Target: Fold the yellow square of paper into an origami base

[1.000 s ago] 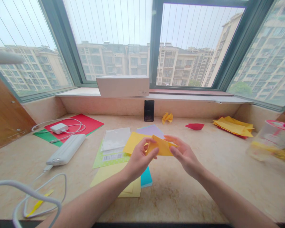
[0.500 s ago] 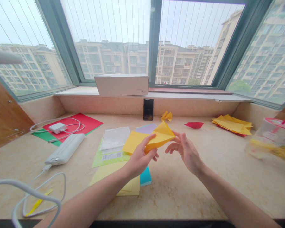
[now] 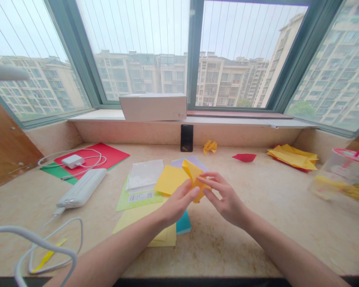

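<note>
Tall windows wrap around the far side of the desk point(image 3: 272, 207), with a white box point(image 3: 153, 107) on the sill and a phone point(image 3: 187, 138) propped against the low wall beneath it.

Both hands are raised just above the middle of the desk. The left hand point(image 3: 176, 203) and right hand point(image 3: 225, 197) come together fingertip to fingertip, each pinching the folded paper point(image 3: 194, 175) between thumb and fingers. One yellow flap of it stands up and leans to the far left.

Just under and left of the hands lies a spread of sheets. There is a flat yellow sheet point(image 3: 167, 180), a lilac one point(image 3: 194, 160) beyond it, a clear sleeve point(image 3: 145, 173) on a green sheet point(image 3: 131, 199), and pale yellow sheets point(image 3: 134, 219) with a blue corner point(image 3: 184, 225) sticking out near the left wrist.

Further left it is crowded. A power bank point(image 3: 82, 187), a charger point(image 3: 72, 160) on a red sheet point(image 3: 110, 153), and a looping cable point(image 3: 48, 247) reach the near edge.

To the right the stone is bare from the hands out to a plastic cup point(image 3: 341, 175), and bare along the near edge as well. A red piece point(image 3: 244, 157), a crumpled yellow scrap point(image 3: 210, 146) and a yellow pile point(image 3: 293, 157) all sit close to the far wall.
</note>
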Tool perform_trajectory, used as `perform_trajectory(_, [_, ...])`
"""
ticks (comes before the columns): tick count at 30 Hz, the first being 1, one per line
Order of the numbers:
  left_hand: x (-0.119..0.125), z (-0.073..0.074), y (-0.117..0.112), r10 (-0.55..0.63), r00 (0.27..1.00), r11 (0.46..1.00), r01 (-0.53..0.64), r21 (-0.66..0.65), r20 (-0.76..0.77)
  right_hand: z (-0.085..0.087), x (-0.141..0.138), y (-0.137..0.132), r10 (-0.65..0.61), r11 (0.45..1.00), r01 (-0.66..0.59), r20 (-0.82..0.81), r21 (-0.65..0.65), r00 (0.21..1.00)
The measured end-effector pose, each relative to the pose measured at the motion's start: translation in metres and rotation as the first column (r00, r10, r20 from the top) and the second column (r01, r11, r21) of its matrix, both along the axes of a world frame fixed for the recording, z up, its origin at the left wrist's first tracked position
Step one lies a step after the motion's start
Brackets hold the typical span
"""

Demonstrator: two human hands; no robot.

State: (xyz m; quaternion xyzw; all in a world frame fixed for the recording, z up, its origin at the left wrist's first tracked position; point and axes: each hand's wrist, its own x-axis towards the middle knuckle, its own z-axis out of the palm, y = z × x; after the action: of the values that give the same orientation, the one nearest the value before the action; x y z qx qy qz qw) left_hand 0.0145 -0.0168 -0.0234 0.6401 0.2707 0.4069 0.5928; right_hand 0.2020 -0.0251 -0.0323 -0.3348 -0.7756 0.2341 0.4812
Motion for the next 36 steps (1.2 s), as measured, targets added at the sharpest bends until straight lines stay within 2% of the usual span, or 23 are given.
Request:
perform_trajectory(3, [0.001, 0.001, 0.002, 0.045, 0.999, 0.999, -0.045, 0.017, 0.023, 0.000, 0.000, -0.001, -0.001, 0.999, -0.001, 0.045, 0.042, 0.999])
perform_trajectory(6, [0.003, -0.003, 0.005, 0.132, 0.987, 0.988, -0.124, -0.092, 0.090, 0.002, 0.001, -0.003, 0.017, 0.998, -0.021, 0.060, 0.061, 0.998])
perform_trajectory(8, [0.004, -0.005, 0.007, 0.153, 0.979, 0.977, -0.130, -0.167, 0.135, 0.002, 0.003, -0.003, 0.038, 0.998, -0.038, 0.003, 0.058, 0.999])
perform_trajectory(12, [0.005, -0.002, 0.004, 0.085, 0.970, 0.977, -0.036, -0.212, 0.229, -0.002, 0.003, 0.001, 0.064, 0.998, -0.060, -0.149, 0.032, 0.987])
perform_trajectory(16, [0.006, 0.003, -0.001, -0.081, 0.977, 0.983, 0.111, -0.147, 0.199, -0.007, -0.002, 0.005, -0.105, 0.994, 0.104, -0.188, -0.016, 0.977])
perform_trajectory(18, [0.005, 0.004, -0.003, -0.145, 0.971, 0.980, 0.168, -0.109, 0.189, -0.006, -0.003, 0.007, -0.133, 0.989, 0.114, -0.221, -0.098, 0.966])
perform_trajectory(21, [0.003, 0.003, -0.004, -0.199, 0.951, 0.966, 0.231, -0.117, 0.237, -0.002, -0.002, 0.008, -0.108, 0.968, 0.028, -0.313, -0.249, 0.943])
perform_trajectory(23, [0.002, 0.002, -0.004, -0.199, 0.947, 0.960, 0.240, -0.144, 0.254, 0.001, 0.000, 0.008, -0.097, 0.957, -0.010, -0.351, -0.291, 0.931])
perform_trajectory(27, [0.004, -0.001, -0.001, -0.079, 0.987, 0.980, 0.103, -0.168, 0.142, 0.004, 0.002, 0.008, -0.045, 0.944, -0.094, -0.407, -0.315, 0.912])
perform_trajectory(29, [0.005, -0.003, 0.000, -0.037, 0.998, 0.986, 0.046, -0.159, 0.054, 0.005, 0.001, 0.007, -0.007, 0.909, -0.188, -0.465, -0.371, 0.885])
perform_trajectory(31, [0.005, -0.005, 0.002, -0.044, 0.999, 0.986, 0.044, -0.160, 0.001, 0.007, 0.001, 0.008, 0.003, 0.861, -0.259, -0.507, -0.437, 0.862])
perform_trajectory(33, [0.005, -0.006, 0.002, -0.083, 0.996, 0.982, 0.078, -0.171, -0.021, 0.008, 0.002, 0.008, -0.029, 0.837, -0.270, -0.531, -0.476, 0.847])
perform_trajectory(36, [0.004, -0.005, 0.002, -0.141, 0.990, 0.974, 0.133, -0.185, -0.029, 0.011, 0.003, 0.009, -0.114, 0.857, -0.223, -0.592, -0.465, 0.798])
